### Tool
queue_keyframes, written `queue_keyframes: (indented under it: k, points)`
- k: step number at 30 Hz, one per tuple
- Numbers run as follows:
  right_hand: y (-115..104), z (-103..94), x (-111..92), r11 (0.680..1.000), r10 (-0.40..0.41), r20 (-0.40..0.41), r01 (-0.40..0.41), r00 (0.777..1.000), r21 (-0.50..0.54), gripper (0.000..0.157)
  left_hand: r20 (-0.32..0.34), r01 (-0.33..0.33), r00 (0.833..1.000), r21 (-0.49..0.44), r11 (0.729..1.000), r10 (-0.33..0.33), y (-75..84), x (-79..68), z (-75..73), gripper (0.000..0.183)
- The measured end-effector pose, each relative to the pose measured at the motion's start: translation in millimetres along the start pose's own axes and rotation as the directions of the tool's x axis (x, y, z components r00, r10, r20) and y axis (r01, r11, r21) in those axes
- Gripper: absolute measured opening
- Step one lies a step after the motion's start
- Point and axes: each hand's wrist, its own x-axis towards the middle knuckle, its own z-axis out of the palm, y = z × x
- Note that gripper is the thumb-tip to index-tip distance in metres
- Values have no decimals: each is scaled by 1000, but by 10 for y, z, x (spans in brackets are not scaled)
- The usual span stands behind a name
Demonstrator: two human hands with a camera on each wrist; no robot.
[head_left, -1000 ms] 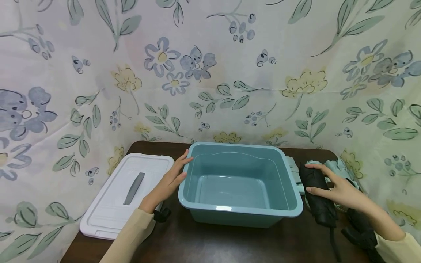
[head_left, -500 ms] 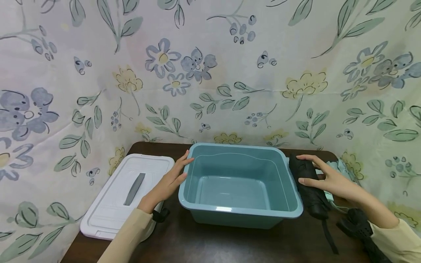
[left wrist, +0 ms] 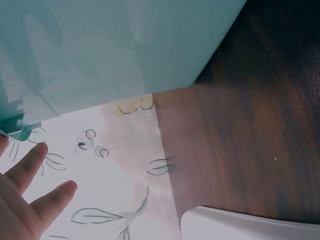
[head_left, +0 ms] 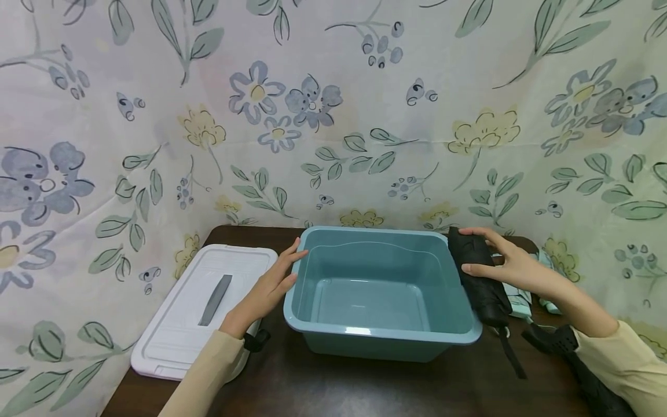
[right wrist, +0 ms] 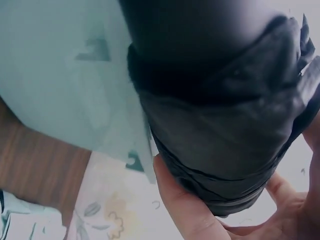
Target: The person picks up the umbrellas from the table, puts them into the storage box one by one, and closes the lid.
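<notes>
My right hand (head_left: 513, 263) grips a folded black umbrella (head_left: 476, 278), thumb on one side and fingers on the other. The umbrella is held up at the right rim of a pale blue-green plastic bin (head_left: 383, 336), and its wrist strap hangs down. In the right wrist view the umbrella (right wrist: 215, 130) fills much of the picture, close beside the bin's outer wall (right wrist: 60, 75). My left hand (head_left: 263, 295) rests with spread, fairly straight fingers at the bin's left rim. The left wrist view shows its fingers (left wrist: 52, 202) beside the bin wall (left wrist: 115, 55).
A white lid (head_left: 182, 330) with a grey handle (head_left: 215, 301) lies left of the bin on the dark wooden table (head_left: 333, 388). Light green-white items (head_left: 518, 301), partly hidden by my right arm, lie at the right. A flower-patterned cloth (head_left: 333, 116) hangs behind.
My right hand has carried the umbrella leftward and up, from beside the bin to its right rim. The left hand stays at the left rim.
</notes>
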Motion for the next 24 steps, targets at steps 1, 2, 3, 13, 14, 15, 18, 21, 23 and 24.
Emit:
queue_keyframes:
  k: [1, 2, 3, 13, 14, 15, 18, 21, 23, 24]
  points:
    - [-14, 1, 20, 1000, -1, 7, 1, 1000, 15, 68, -2, 3, 1000, -7, 1000, -3, -5, 1, 6, 48]
    - [-29, 1, 37, 1000, 7, 19, -7, 1000, 26, 68, 0, 4, 1000, -12, 1000, -4, -7, 2, 9, 48]
    - [-46, 4, 55, 999, 9, 30, -11, 999, 37, 68, 0, 0, 1000, -19, 1000, 0, -14, 4, 14, 48]
    - [-143, 120, 240, 986, 19, 105, -35, 994, 161, 67, 8, -15, 1000, -65, 998, 15, -8, 3, 23, 50]
    - [-146, 140, 258, 984, 14, 109, -33, 994, 175, 67, 12, -14, 1000, -70, 997, 15, 2, 5, 20, 50]
    - [-151, 160, 275, 983, 9, 111, -29, 994, 180, 68, 15, -12, 1000, -78, 997, 14, 17, 8, 16, 50]
    - [-160, 224, 331, 982, -1, 117, -22, 993, 189, 67, 25, -6, 1000, -100, 995, 8, 54, 13, 3, 51]
    - [-165, 284, 389, 985, -14, 113, -5, 994, 170, 65, 23, -2, 1000, -99, 995, 4, 56, 16, 3, 51]
    - [-177, 319, 423, 985, -19, 115, -1, 993, 172, 65, 18, 1, 1000, -86, 996, 0, 36, 14, 13, 50]
    - [-183, 334, 440, 985, -21, 117, 0, 993, 174, 66, 15, 1, 1000, -81, 997, 0, 23, 13, 19, 49]
